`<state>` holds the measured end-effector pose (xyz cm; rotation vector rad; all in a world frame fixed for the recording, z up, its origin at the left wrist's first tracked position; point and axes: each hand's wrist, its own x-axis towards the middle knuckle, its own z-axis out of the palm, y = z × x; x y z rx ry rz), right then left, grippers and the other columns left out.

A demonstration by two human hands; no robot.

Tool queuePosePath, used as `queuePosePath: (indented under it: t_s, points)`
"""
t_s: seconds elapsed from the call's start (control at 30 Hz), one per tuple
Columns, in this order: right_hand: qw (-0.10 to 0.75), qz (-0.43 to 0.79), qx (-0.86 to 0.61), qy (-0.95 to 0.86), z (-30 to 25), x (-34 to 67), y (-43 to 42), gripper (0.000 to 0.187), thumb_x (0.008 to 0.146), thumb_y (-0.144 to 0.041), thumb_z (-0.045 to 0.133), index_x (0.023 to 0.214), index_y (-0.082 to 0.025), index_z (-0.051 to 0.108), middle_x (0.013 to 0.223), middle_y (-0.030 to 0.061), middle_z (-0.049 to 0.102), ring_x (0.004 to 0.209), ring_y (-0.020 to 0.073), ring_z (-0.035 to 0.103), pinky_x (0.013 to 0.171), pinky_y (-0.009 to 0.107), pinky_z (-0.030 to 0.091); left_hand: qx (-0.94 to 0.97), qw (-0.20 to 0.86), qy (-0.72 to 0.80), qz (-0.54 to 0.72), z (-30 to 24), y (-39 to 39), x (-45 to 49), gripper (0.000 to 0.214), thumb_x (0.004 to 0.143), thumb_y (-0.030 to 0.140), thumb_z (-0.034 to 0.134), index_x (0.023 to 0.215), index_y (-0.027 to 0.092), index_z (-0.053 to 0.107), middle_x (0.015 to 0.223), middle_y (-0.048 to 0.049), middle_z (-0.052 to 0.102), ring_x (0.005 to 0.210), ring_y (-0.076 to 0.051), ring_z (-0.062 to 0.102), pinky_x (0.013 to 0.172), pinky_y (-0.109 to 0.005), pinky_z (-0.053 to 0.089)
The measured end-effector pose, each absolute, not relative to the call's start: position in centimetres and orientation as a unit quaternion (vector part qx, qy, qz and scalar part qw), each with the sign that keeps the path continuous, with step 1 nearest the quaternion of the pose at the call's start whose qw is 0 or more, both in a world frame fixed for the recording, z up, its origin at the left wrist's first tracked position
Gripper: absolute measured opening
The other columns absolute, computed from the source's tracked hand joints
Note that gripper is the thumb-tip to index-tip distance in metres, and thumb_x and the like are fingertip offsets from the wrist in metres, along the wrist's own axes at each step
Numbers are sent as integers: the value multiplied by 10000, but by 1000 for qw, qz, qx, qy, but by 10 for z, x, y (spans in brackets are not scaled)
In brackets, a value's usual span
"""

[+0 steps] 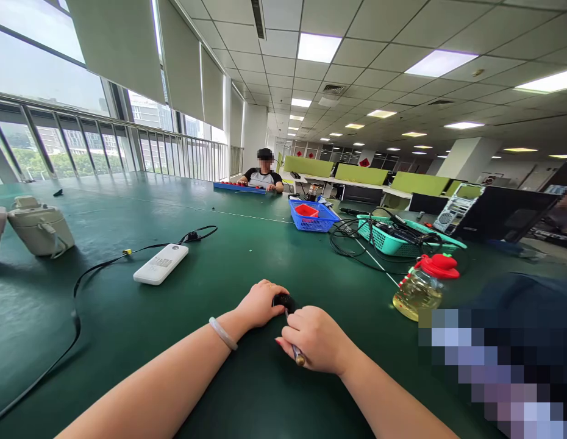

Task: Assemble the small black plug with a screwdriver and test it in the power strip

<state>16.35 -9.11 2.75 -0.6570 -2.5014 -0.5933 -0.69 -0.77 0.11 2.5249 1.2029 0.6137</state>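
Both closed: left hand (260, 303) over a half-hidden black object (284, 300), right hand (316, 339) around perhaps a pen (298, 355).

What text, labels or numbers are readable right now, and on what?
Nothing reads clearly.
The white device's grey label: too small.
The red signs on the far wall: blurred.
The oil bottle: no legible label.
The small black object under the left hand and thin tool in the right hand: no marking visible.

The green tabletop (128, 317) bears a small black object (283, 300), a white power strip (160, 264), a blue basket (311, 224), a teal basket (384, 241) and a bottle (418, 294).
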Motion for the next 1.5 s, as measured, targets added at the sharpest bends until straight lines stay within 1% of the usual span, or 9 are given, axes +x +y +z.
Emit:
queuePosePath:
  t_s: [0.4,0.67,0.73,0.83,1.0,1.07,1.17,1.37,1.5]
  points:
    - [209,-216,-256,-919,29,166,-93,290,889,-233,522,605,-186,557,596,9,542,547,132,434,551,307,225,874,142,417,207,4,-9,-7,338,784,290,669,1118,243,672,1078,-31,716,1064,-245,586,979,-373,448]
    - [147,-188,-264,-935,21,158,-92,240,831,-299,637,620,-188,606,628,19,580,558,146,485,539,301,282,872,150,420,203,7,-11,-7,361,772,251,660,1133,242,665,1103,-27,711,1083,-253,571,996,-387,438]
    - [167,-183,-269,-931,24,162,-91,236,850,-270,595,629,-188,602,637,23,580,560,144,487,542,297,290,872,150,419,203,7,-11,-7,362,778,259,660,1139,236,664,1103,-31,712,1074,-253,575,988,-383,442]
    - [239,-143,-302,-912,31,173,-88,216,879,-212,508,685,-189,601,636,18,575,552,137,488,544,279,303,872,147,422,201,7,-11,-7,361,797,301,658,1153,241,657,1110,-38,707,1074,-254,580,972,-373,449]
    - [381,37,-346,-856,32,190,-79,240,926,-216,443,753,-201,609,641,5,599,552,122,526,553,236,386,875,147,419,194,8,-11,-9,379,806,348,670,1175,262,644,1098,-36,705,1069,-250,587,957,-358,455]
    - [412,77,-356,-835,29,191,-77,256,934,-234,446,741,-203,612,646,9,605,564,127,541,561,237,410,873,148,424,191,9,-12,-9,415,806,358,674,1206,257,628,1115,-41,700,1085,-253,580,968,-361,450]
    - [429,86,-358,-825,26,191,-77,269,935,-246,452,732,-199,621,628,10,589,554,129,531,556,243,415,870,150,430,192,9,-12,-9,446,804,354,679,1233,253,610,1132,-43,694,1104,-254,570,975,-362,447]
    - [395,15,-326,-859,28,190,-80,242,916,-208,449,721,-197,593,608,2,556,532,122,484,540,246,371,871,154,424,196,9,-11,-8,398,803,352,670,1188,257,631,1102,-38,700,1066,-245,583,963,-364,456]
    - [314,-36,-315,-895,35,188,-84,165,881,-179,475,764,-202,589,648,-2,547,559,127,480,552,248,356,868,154,427,203,7,-10,-8,416,796,337,671,1201,255,623,1111,-37,698,1086,-245,577,970,-364,457]
